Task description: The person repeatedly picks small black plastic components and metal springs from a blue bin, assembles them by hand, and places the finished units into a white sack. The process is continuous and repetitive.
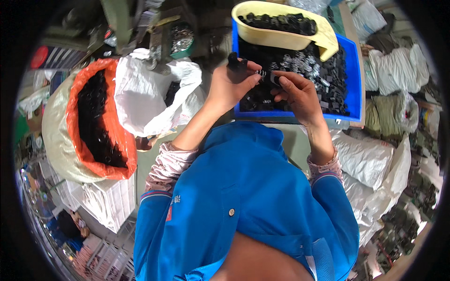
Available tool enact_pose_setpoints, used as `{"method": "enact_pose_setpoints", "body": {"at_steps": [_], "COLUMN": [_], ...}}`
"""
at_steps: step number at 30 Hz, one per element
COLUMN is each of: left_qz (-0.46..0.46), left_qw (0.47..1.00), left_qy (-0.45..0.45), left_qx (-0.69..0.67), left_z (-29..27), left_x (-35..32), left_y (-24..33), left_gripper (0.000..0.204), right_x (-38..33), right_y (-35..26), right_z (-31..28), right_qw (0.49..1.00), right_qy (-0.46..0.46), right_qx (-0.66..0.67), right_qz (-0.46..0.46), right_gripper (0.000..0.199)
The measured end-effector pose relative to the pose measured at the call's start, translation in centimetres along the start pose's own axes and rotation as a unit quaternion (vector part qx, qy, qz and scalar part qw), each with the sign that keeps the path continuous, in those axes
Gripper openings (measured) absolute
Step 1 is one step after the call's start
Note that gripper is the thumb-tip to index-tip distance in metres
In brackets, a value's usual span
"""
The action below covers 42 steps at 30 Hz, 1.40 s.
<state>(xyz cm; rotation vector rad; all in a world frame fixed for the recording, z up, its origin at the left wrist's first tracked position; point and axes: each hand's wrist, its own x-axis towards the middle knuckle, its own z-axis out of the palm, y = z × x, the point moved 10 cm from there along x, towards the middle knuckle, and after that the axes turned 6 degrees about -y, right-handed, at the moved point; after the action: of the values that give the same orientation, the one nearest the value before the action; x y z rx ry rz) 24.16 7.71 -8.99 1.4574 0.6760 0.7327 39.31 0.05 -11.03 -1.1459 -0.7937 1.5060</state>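
My left hand [224, 89] is closed around a black plastic part [236, 63]. A small coiled metal spring [262, 73] shows at its thumb and fingertips. Close beside it, my right hand [300, 93] pinches a small dark part [275, 79], whose exact shape is partly covered by the fingers. Both hands are over the near left portion of a blue tray [357, 89]. Loose black plastic pieces [335, 77] fill the tray, and a heap of shiny springs [300, 65] lies among them.
A cream scoop-like container [276, 43] of black pieces rests across the tray's far side. To the left stand an orange-lined sack [126, 145] of black parts and a white bag [140, 93]. Beyond is a green bowl [183, 52] of small metal pieces. White sacks [365, 154] lie right.
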Motion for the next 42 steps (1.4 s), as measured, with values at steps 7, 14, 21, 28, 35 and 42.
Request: {"method": "enact_pose_setpoints", "body": {"at_steps": [7,14,21,28,35,42], "left_qz": [0.022,0.058,0.029,0.022,-0.028,-0.078], "left_qw": [0.991,0.973,0.971,0.972,0.973,0.974], "left_qy": [0.135,0.205,0.230,0.214,0.227,0.175], "left_qx": [0.012,0.088,0.062,0.098,-0.022,-0.120], "left_z": [-5.0,-7.9,-9.4,-9.1,-8.8,-8.6], "left_x": [-3.1,-5.3,-6.1,-5.8,-5.9,-5.5], "left_y": [1.1,2.5,1.9,2.0,-0.1,-2.3], "left_gripper": [0.017,0.018,0.018,0.018,0.018,0.017], "right_x": [3.4,5.9,6.9,7.0,7.2,6.9], "right_y": [-0.4,-0.9,-0.5,0.2,0.1,-2.5], "right_z": [4.9,7.9,9.0,8.5,8.8,10.0], "right_qw": [0.989,0.966,0.970,0.975,0.974,0.902], "right_qy": [-0.089,-0.136,-0.165,-0.171,-0.172,-0.195], "right_qx": [-0.116,-0.207,-0.175,-0.132,-0.133,-0.324], "right_qz": [-0.005,-0.071,-0.033,-0.044,-0.056,-0.209], "right_gripper": [0.034,0.035,0.031,0.032,0.028,0.028]}}
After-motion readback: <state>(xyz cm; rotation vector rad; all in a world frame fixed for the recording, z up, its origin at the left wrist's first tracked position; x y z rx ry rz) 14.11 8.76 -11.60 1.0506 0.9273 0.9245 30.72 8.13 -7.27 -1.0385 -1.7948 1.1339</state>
